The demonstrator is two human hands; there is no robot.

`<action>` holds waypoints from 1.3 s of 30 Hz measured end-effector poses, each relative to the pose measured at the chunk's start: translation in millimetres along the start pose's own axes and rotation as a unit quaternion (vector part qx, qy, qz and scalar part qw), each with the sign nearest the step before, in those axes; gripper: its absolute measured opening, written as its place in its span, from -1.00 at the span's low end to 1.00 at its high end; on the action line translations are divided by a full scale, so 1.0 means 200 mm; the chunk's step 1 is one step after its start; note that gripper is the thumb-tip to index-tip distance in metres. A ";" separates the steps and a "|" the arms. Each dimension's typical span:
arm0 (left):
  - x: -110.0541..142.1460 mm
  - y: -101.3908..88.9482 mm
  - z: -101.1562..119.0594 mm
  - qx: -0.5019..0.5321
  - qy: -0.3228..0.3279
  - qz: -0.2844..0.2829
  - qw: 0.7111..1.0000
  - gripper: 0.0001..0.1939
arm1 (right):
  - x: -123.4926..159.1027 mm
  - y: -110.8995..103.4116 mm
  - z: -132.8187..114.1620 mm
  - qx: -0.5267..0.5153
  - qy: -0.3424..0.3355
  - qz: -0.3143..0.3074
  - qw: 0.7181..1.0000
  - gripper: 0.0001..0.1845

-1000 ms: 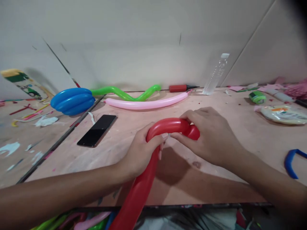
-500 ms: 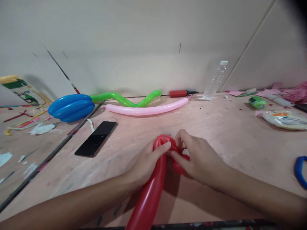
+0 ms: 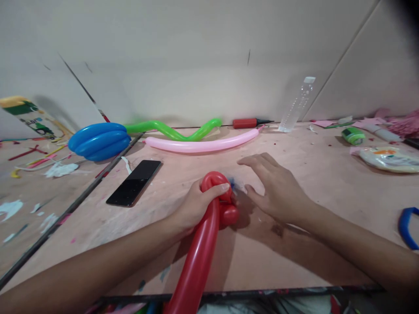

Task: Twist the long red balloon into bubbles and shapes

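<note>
A long red modelling balloon [image 3: 200, 253] runs from the near table edge up to a bent, folded end at the middle. My left hand [image 3: 198, 203] is wrapped round that folded end, its thumb lying across the top. A small round red lobe of the balloon bulges out just right of my left fingers. To the right, my right hand [image 3: 278, 187] hovers apart from the balloon, fingers spread and thumb away from them, with nothing in it.
A black phone [image 3: 134, 183] lies left of my left hand. Behind are a blue balloon bundle [image 3: 100, 141] with a green balloon [image 3: 183, 137], a pink balloon [image 3: 203, 146], a red hand pump [image 3: 245, 123] and a clear bottle [image 3: 297, 104]. A plastic packet [image 3: 389, 159] lies right.
My right hand has let go of the red balloon and opened, moving off to the right. My left hand keeps its hold. The view has shifted slightly.
</note>
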State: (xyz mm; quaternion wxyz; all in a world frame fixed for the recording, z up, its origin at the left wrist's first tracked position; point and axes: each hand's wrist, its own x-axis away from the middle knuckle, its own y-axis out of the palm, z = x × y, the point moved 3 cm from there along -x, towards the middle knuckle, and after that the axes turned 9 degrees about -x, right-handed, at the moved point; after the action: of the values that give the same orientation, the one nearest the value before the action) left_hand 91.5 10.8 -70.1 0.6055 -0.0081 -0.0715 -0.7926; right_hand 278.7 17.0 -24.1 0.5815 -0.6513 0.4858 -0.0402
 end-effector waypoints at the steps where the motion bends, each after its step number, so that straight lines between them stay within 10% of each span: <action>1: 0.01 0.01 0.00 -0.005 -0.017 -0.025 1.000 -0.76 | 0.00 0.01 -0.01 -0.014 -0.042 -0.009 0.999 -0.39; 5: 0.06 0.05 0.02 -0.091 -0.070 -0.118 0.986 -0.85 | 0.03 0.06 -0.12 -0.016 -0.179 -0.124 0.976 -0.12; 12: 0.10 0.07 0.10 -0.129 -0.060 -0.138 0.980 -0.72 | 0.03 0.08 -0.23 0.113 -0.226 -0.130 0.959 -0.49; 18: 0.06 -0.04 0.09 -0.095 -0.105 -0.208 0.968 -0.53 | -0.02 0.03 -0.16 0.118 -0.148 -0.163 0.968 -0.53; 32: 0.03 -0.02 0.14 -0.146 -0.059 -0.090 0.983 -0.54 | -0.07 0.07 -0.20 0.192 -0.065 -0.188 0.961 -0.58; 39: 0.14 0.01 0.27 -0.441 0.084 -0.112 0.886 -0.80 | -0.08 -0.02 -0.21 -0.039 0.008 -0.225 0.974 -0.89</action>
State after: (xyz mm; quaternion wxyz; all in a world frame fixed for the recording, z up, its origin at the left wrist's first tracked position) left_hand 82.1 -9.4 -12.8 0.4501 -0.2002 0.3362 -0.8027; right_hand 247.7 -3.5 1.1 0.5279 -0.7658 0.3325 -0.1558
